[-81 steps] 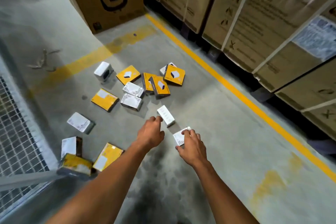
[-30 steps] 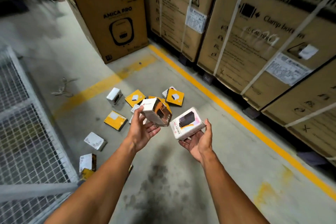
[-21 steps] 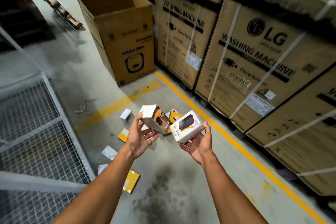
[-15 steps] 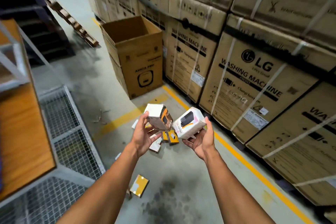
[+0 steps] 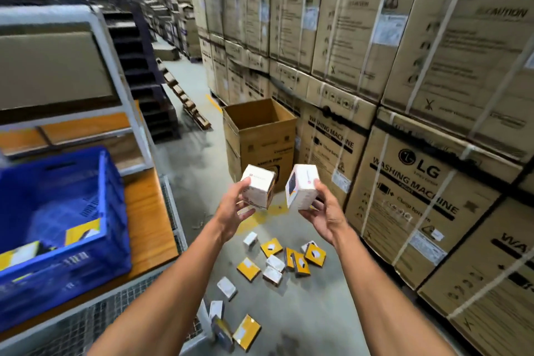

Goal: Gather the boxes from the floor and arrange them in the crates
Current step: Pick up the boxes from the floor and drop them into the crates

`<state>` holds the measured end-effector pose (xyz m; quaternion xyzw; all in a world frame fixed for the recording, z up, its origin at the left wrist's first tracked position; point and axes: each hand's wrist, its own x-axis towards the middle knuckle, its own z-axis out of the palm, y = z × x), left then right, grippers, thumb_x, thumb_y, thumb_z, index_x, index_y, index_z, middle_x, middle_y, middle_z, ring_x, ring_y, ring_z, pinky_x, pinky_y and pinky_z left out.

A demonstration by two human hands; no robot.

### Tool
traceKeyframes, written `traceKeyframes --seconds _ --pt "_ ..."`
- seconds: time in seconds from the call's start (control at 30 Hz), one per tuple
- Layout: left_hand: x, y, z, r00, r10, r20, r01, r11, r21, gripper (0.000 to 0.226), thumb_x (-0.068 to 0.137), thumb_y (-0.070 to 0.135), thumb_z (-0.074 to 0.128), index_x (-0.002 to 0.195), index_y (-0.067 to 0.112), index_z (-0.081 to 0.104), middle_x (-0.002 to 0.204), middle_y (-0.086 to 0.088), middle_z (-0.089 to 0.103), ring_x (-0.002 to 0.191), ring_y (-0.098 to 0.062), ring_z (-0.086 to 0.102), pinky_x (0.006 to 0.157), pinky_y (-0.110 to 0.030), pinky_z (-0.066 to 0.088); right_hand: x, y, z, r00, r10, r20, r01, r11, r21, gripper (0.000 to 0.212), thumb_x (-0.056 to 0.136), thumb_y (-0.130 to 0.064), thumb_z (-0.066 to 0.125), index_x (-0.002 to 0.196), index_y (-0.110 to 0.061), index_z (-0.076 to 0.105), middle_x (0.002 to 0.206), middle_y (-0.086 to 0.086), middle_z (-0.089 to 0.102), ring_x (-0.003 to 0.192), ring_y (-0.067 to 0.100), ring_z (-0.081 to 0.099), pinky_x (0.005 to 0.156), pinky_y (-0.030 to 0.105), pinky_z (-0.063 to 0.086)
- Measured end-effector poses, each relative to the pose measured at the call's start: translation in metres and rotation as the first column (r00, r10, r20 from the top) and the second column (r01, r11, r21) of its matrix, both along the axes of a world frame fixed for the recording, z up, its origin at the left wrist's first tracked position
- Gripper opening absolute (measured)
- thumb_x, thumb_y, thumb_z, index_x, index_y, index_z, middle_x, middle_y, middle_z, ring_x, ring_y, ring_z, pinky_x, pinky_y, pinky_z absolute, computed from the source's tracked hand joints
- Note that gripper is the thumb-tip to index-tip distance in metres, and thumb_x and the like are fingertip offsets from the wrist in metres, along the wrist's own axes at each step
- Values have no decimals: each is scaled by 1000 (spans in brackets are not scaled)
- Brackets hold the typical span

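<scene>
Dim warehouse light, motion blur leftward, wide-angle edge bending

Concrete floor point(image 5: 318, 306), grey, with a worn yellow line crossing it. Small yellow and white boxes point(image 5: 281, 261) lie scattered on it, several touching or overlapping; a few more point(image 5: 231, 326) lie nearer, beside a wire-mesh frame. An open cardboard carton point(image 5: 260, 139) stands on the floor against stacked washing-machine cartons point(image 5: 410, 199). At left, an orange wooden table point(image 5: 150, 225) carries a blue crate point(image 5: 63, 228), with yellow and white boxes visible inside.
</scene>
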<state>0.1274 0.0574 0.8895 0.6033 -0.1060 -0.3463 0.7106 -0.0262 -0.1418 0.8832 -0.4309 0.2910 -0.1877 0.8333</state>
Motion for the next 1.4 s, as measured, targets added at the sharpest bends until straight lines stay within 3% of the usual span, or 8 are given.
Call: traceKeyframes --seconds 0.13,0.3,0.43,0.63,0.77,0.97,1.23,1.4 --pt "-18 51 18 994 46 94 -49 998 35 61 71 56 77 120 21 67 116 -9 70 105 -22 65 93 -38 53 -9 30 18 989 131 -63 -141 971 -191 104 59 -44 95 147 -17 45 136 16 63 116 25 64 91 37 55" --pt "-37 120 21 975 100 199 -121 988 96 73 66 38 81 132 20 57 128 -17 70 104 -24 68 83 -35 52 -13 77 24 958 241 -154 -284 868 -407 103 63 -32 90 149 -28 33 135 6 58 116 18 64 86 29 51" --pt "-39 188 15 944 143 298 -205 961 188 73 58 38 82 127 35 57 132 -10 65 114 -27 67 95 -40 55 1 124 20 929 318 -189 -368 749 -551 105 57 -26 92 145 -27 36 139 -2 52 122 12 57 105 36 50" --pt "-35 304 32 861 180 476 -364 871 329 81 57 40 78 134 39 53 137 -10 51 118 -25 61 98 -35 55 48 222 36 849 447 -283 -495 482 -723 97 55 -28 85 138 -33 36 134 0 47 120 15 54 93 26 51" --pt "-29 372 54 797 154 585 -451 796 404 86 56 40 72 139 38 49 134 -5 39 123 -24 50 102 -36 50 91 290 50 826 482 -292 -462 281 -841 100 53 -32 83 141 -33 35 134 -1 40 123 18 47 107 35 46" --pt "10 485 71 730 147 667 -541 721 433 95 55 48 71 146 36 45 138 0 34 128 -24 47 111 -45 48 167 411 67 770 565 -296 -412 85 -907 107 48 -40 81 144 -33 32 138 0 41 126 21 47 111 39 42" --pt "60 623 71 699 185 690 -626 624 467 92 57 43 72 145 37 45 136 1 34 130 -28 44 112 -51 46 247 559 64 702 632 -329 -438 18 -899 110 49 -38 86 144 -36 30 138 0 37 126 25 47 110 46 45" --pt "92 696 63 664 233 711 -691 555 464 87 72 29 84 147 38 41 143 1 30 131 -27 38 80 -35 61 280 626 68 659 656 -367 -442 -56 -895 114 55 -35 89 152 -26 28 141 3 34 130 27 44 113 46 42"
